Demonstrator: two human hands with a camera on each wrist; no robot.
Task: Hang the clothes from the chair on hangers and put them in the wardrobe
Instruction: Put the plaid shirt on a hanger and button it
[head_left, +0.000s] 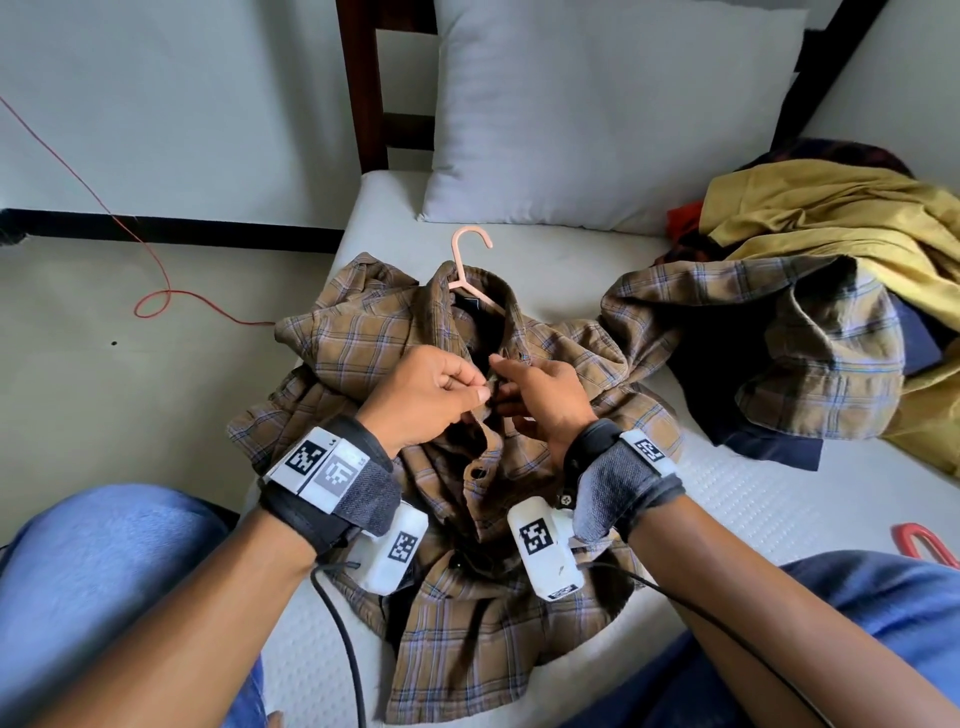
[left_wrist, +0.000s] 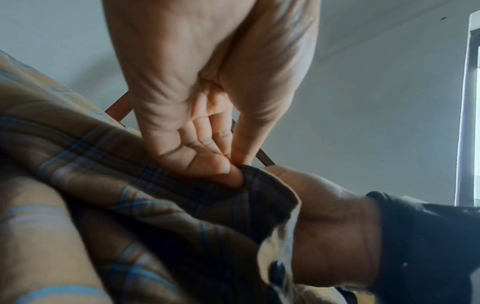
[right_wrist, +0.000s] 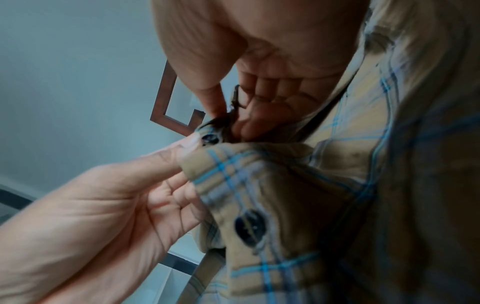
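A brown plaid shirt (head_left: 363, 343) lies spread on the white mattress (head_left: 753, 519) with a pink hanger (head_left: 470, 244) inside its collar, the hook sticking out toward the pillow. Both hands meet over the shirt's front opening. My left hand (head_left: 475, 387) pinches one front edge between thumb and forefinger (left_wrist: 237, 167). My right hand (head_left: 504, 379) pinches the facing edge (right_wrist: 231, 121), right beside a dark button (right_wrist: 210, 137). A second dark button (right_wrist: 249, 227) shows lower on the same placket. The hanger's arms are hidden under the cloth.
A heap of clothes lies at the right: a yellow garment (head_left: 831, 218), another plaid shirt (head_left: 810, 353) and dark blue cloth. A white pillow (head_left: 597, 104) leans on the dark wooden headboard (head_left: 363, 78). A red hanger (head_left: 924, 545) lies at the right edge, a red cord (head_left: 156, 301) on the floor.
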